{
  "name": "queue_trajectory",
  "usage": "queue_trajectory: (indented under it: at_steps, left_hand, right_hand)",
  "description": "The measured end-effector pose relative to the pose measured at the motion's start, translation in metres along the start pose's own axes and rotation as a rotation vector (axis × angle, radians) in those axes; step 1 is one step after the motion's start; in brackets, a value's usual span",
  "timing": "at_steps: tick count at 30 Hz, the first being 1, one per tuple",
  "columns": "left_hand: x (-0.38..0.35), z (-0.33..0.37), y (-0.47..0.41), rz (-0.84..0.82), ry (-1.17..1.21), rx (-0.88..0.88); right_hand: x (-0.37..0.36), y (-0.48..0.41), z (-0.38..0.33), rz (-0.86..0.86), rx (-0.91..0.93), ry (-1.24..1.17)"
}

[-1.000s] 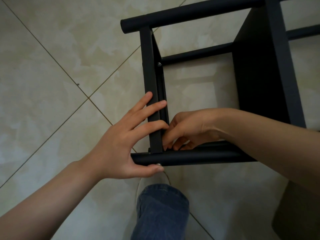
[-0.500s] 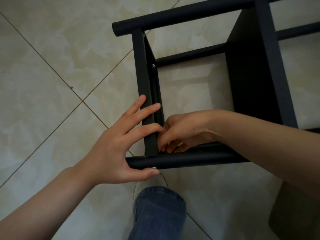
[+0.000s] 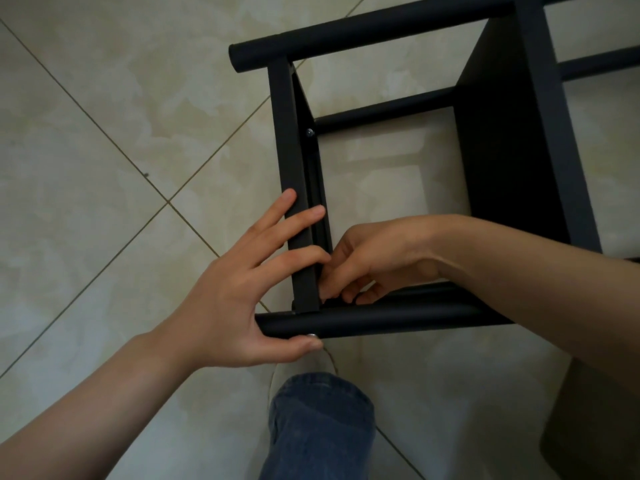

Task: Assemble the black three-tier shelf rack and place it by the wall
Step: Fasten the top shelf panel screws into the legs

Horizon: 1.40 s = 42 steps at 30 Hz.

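Note:
The black shelf rack (image 3: 381, 26) lies on its side on the tiled floor. My left hand (image 3: 228, 292) spans its near left corner. Its straight fingers press across the edge of the end panel (image 3: 289, 133), and its thumb presses under the near tube (image 3: 398, 318) beside a silver screw head (image 3: 311, 336). My right hand (image 3: 377, 258) reaches inside the frame. Its fingers curl together at the inner corner, pinching something small that they hide. Another screw (image 3: 309, 132) shows higher on the end panel. A middle shelf panel (image 3: 502, 150) stands to the right.
My leg in blue jeans (image 3: 322, 427) is directly below the rack's near tube, with a pale shoe tip under it. A dark object (image 3: 595, 427) fills the lower right corner. Beige floor tiles (image 3: 104, 168) stretch to the left.
The rack and both hands sit slightly further left and lower in the view than a second ago. Both hands keep the same places on the corner.

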<state>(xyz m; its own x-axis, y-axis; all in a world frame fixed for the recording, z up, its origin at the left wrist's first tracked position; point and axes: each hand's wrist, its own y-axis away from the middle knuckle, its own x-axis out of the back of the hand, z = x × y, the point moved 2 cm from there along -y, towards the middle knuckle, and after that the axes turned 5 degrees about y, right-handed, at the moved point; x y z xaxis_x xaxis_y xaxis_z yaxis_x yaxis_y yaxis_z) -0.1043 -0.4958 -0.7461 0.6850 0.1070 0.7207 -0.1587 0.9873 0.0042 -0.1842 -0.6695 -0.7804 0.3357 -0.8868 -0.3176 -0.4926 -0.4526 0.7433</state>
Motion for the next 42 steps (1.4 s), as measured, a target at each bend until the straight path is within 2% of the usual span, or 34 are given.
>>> queue_trajectory:
  at_steps: [13,20,26,42]
  left_hand:
    - [-0.0006,-0.0011,-0.0001,-0.002,-0.009,-0.002]
    - [-0.0008,-0.0010,-0.0004,0.001,-0.009,-0.005]
    - [-0.0001,-0.0007,0.0001,-0.003,-0.008,0.000]
    - [-0.0057,0.0037,0.0070,0.040,-0.028,0.027]
  right_hand:
    - [-0.0015,-0.0017,-0.0002,-0.018,-0.005,0.006]
    - [-0.0056,-0.0063,-0.0003,0.035,-0.014,0.045]
    - [-0.0031,-0.0035,-0.0021,-0.016,-0.009,-0.026]
    - [-0.0017,-0.0047,-0.0004,-0.006,0.000,-0.014]
